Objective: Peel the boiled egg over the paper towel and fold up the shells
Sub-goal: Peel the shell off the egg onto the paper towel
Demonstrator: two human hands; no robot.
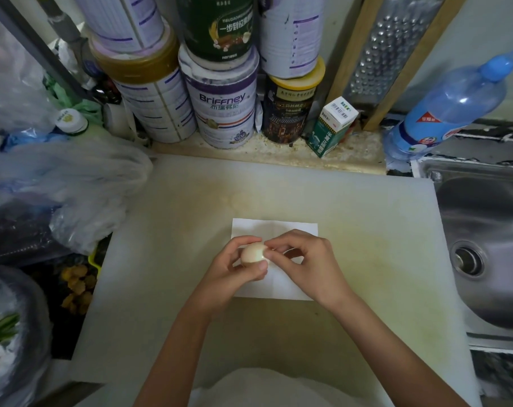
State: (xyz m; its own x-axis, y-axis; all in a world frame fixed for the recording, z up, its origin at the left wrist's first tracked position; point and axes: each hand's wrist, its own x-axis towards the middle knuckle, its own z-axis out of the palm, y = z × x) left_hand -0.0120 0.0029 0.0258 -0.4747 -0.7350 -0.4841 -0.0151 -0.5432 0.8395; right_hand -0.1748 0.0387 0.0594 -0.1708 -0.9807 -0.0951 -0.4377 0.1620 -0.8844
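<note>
Head view: egg held over towel in curled left fingers, right fingers pinching it; likely risk, shell bits scattering off towel onto worktop through hasty picking.

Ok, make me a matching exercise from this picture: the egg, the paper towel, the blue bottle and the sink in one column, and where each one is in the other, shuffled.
1 egg
2 paper towel
3 blue bottle
4 sink

A lies flat on the cutting board
B set in the counter, right of the board
C held in the left hand
D leans at the back right, beyond the sink

Pairs: 1-C, 2-A, 3-D, 4-B
</note>
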